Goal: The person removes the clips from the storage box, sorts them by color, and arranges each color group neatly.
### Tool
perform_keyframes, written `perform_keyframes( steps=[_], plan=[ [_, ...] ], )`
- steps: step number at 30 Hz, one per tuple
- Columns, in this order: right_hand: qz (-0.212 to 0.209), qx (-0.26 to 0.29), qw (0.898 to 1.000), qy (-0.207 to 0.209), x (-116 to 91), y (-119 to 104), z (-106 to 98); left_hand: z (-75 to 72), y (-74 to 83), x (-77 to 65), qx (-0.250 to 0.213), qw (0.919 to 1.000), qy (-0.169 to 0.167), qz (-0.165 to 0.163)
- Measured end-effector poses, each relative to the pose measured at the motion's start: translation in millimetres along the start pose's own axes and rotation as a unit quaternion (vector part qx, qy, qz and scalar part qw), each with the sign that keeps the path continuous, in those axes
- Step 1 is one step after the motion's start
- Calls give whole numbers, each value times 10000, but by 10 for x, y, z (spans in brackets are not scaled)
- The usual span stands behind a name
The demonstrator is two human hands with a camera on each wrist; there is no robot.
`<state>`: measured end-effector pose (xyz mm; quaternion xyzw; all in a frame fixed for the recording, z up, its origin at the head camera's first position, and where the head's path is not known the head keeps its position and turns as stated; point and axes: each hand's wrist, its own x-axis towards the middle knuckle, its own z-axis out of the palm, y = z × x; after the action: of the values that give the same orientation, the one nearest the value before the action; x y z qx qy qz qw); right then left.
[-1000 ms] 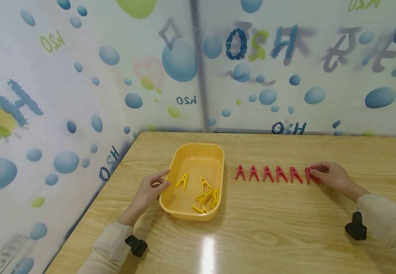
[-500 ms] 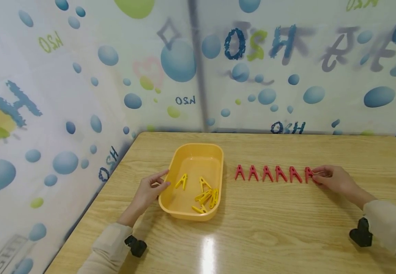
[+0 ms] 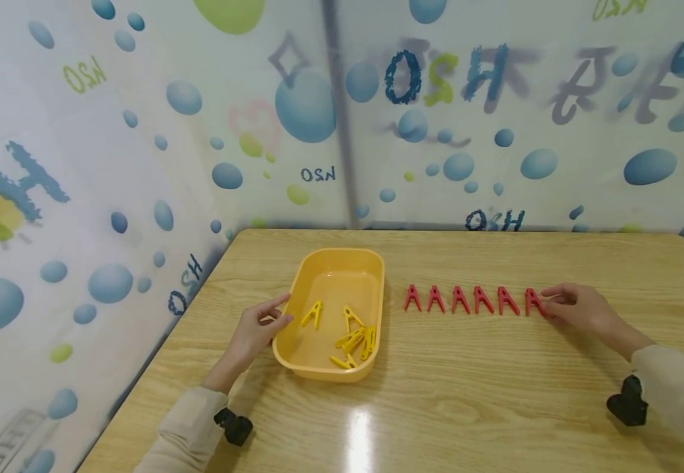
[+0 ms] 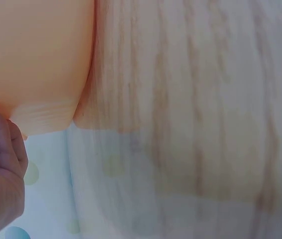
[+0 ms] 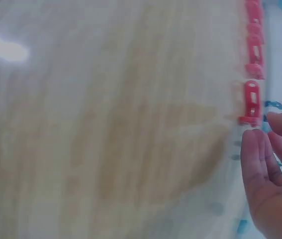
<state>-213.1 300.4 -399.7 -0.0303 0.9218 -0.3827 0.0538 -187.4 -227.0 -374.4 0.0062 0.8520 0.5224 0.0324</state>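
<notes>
My left hand (image 3: 257,328) holds the left rim of a yellow plastic tray (image 3: 380,289), its thumb and index fingertip at the edge. In the left wrist view, curled fingers (image 4: 4,142) lie against the tray's outer wall (image 4: 46,117). Several yellow clothespins (image 3: 351,339) lie inside the tray, mostly bunched at its near right corner. To the right, several red clothespins stand in a row, such as this red clothespin (image 3: 434,299). My right hand (image 3: 581,309) is at the rightmost red clothespin (image 5: 251,102), fingers fairly straight, thumb apart, fingertips right at its end.
The wooden table (image 3: 466,394) runs back to a wall covering (image 3: 466,131) printed with bubbles and letters. Black wrist cameras (image 3: 628,401) sit under both sleeves. A bright light reflection shows on the table's near part.
My right hand has drawn slightly to the right and uncovered the last red clothespin, which now stands in line with the others. My left hand and the tray stay put.
</notes>
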Motion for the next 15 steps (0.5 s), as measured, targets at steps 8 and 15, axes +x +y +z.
perform_keyframes(
  steps=[8, 15],
  plan=[
    [-261, 284, 9992, -91, -1, -181, -105, -7, -13, 3, 48, 10000, 17, 50],
    [-468, 408, 9979, -208, 3, -534, -7, -12, -6, 4, 12, 9999, -33, 104]
  ],
)
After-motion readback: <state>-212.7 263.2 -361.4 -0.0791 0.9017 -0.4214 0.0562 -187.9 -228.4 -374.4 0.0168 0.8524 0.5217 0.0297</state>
